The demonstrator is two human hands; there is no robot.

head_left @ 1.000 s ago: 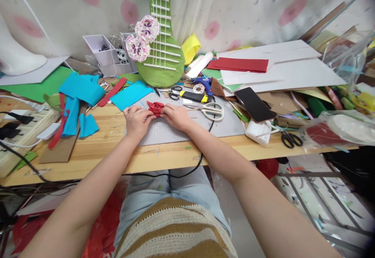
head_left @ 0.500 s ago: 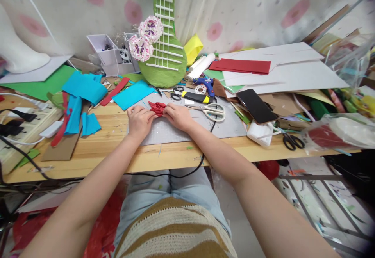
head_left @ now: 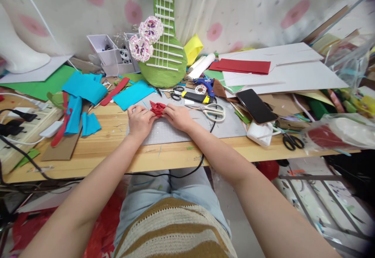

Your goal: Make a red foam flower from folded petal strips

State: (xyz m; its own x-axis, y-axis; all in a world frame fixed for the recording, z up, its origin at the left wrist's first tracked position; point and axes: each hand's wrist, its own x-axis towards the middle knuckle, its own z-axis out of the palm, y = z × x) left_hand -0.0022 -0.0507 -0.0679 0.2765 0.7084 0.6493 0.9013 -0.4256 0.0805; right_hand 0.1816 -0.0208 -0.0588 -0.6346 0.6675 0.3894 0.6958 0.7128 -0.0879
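Observation:
Both my hands rest on a grey cutting mat [head_left: 175, 131] at the middle of a wooden table [head_left: 111, 152]. Between them sits a crumpled red paper piece [head_left: 157, 108]. My left hand [head_left: 140, 120] pinches its left side with curled fingers. My right hand [head_left: 177, 116] grips its right side, fingers closed. White-handled scissors [head_left: 211, 111] lie just right of my right hand.
Blue paper sheets [head_left: 84, 88] and red strips lie at the left. A green guitar-shaped craft [head_left: 164, 64] with paper flowers stands behind. A blue glue gun [head_left: 204, 83], yellow-black cutter [head_left: 196, 98], black phone [head_left: 257, 105], black scissors [head_left: 291, 141] and white boards [head_left: 281, 74] lie to the right. A power strip [head_left: 17, 129] is far left.
Hands stay on the red paper with only slight finger movement. The view shifted a little between the earliest frame and now.

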